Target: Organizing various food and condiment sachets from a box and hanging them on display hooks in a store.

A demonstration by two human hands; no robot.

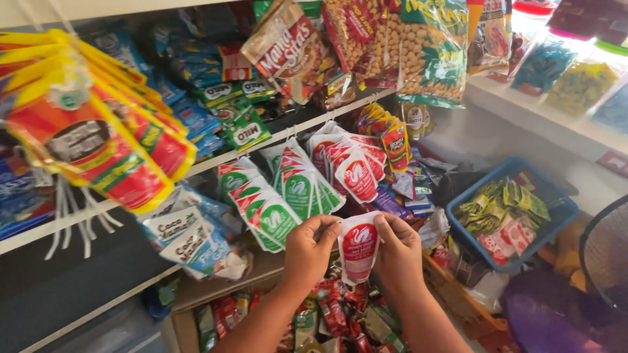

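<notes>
Both hands pinch one small red-and-white plastic sachet (359,247) by its top corners, left hand (310,250) and right hand (396,252), just below the hanging rows of green-and-white sachets (278,202) and red-and-white sachets (350,167) along the white shelf edge (216,159).

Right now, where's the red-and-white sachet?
Head view, bottom centre: red-and-white sachet pinched between left hand and right hand, below the hanging red sachets.

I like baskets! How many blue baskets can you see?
1. The blue basket sits at the right, under the white shelf, holding small packets. Others may be hidden out of view.
</notes>
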